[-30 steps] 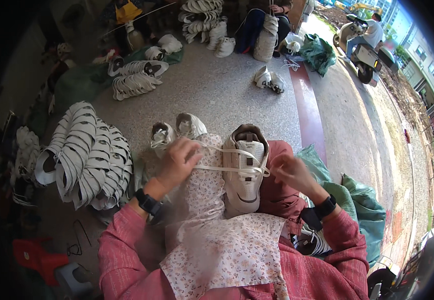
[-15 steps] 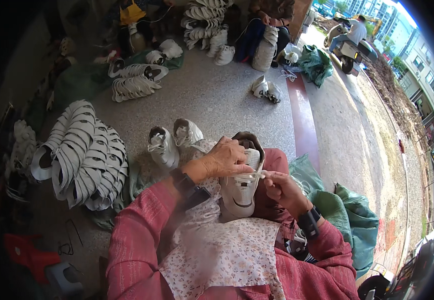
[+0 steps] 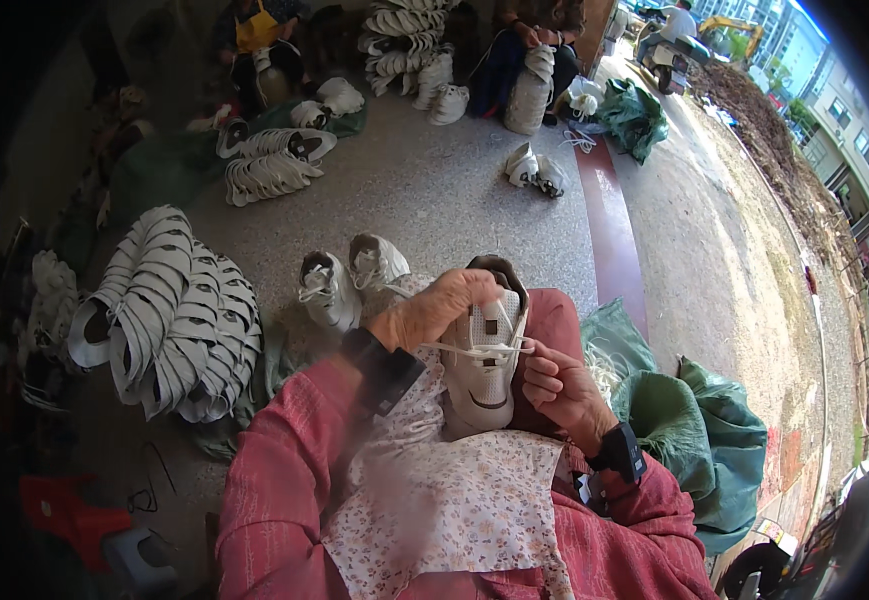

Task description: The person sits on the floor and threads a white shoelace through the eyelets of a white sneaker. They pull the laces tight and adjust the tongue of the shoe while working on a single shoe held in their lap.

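A white sneaker (image 3: 481, 385) with a dark collar lining rests on my lap, its toe toward me. A white shoelace (image 3: 484, 350) crosses its front, one loose end sticking out to the left. My right hand (image 3: 561, 388) is closed beside the shoe, thumb and forefinger pinching the lace at the right edge. Over the upper left of the shoe, beside the tongue (image 3: 494, 312), is my left hand (image 3: 442, 306). Its fingertips are smeared by motion, so whether they grip anything is unclear.
Two laced white sneakers (image 3: 329, 290) stand just beyond my left arm. Stacked white shoe uppers (image 3: 169, 315) lie at the left, near a red plastic stool (image 3: 74, 520). Green sacks (image 3: 719, 430) sit at my right. Across the floor, other people handle stacks of uppers (image 3: 529, 95).
My left hand has come away from the lace, up and back toward the tongue, leaving a lace end loose. My right hand stays near the shoe's right edge. The scooter outside has moved farther off.
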